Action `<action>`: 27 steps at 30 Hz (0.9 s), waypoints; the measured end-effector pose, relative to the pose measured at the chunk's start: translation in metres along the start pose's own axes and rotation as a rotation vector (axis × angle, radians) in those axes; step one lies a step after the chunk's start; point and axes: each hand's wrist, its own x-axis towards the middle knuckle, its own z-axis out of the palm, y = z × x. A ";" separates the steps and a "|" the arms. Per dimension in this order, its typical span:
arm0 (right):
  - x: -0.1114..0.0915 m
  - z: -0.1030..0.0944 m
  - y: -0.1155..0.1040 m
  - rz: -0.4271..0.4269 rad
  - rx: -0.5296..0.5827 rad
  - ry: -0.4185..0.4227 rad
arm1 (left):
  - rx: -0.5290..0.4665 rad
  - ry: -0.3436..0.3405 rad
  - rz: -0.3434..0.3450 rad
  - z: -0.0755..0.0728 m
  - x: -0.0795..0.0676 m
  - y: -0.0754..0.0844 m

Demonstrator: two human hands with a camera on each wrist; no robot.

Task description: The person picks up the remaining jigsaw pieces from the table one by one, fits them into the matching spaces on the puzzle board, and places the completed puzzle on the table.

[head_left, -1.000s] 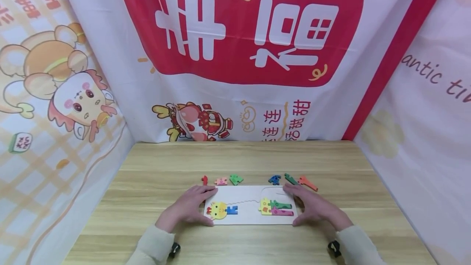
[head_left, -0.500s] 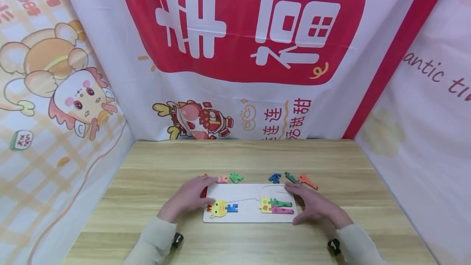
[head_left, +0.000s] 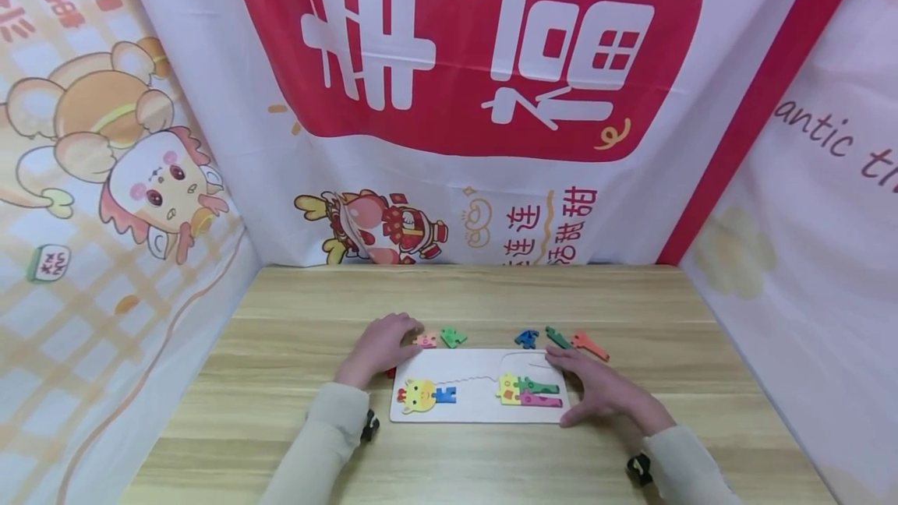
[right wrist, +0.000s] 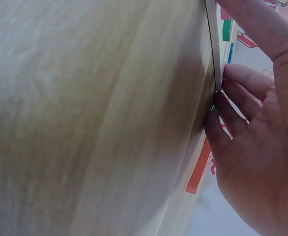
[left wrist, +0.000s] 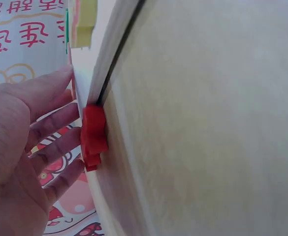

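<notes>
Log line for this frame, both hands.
left hand: near pink flat puzzle piece | right hand: touches right end of white rectangular board

The bare left hand (head_left: 379, 347) is beside a flat pink puzzle piece (head_left: 426, 340). The bare right hand (head_left: 598, 388) touches a white rectangular board (head_left: 477, 405).

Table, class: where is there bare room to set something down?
Bare: the near table, bordered by board and sleeves; the far strip, between loose pieces and back cloth; the board's middle, between its blue piece and yellow piece. Crowded: the board's left end, with left hand and red piece; its right end, with right hand; its far edge, along the loose pieces.
</notes>
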 end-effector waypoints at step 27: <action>-0.001 0.004 0.009 -0.038 0.007 0.015 | 0.233 0.116 0.075 0.001 0.008 0.013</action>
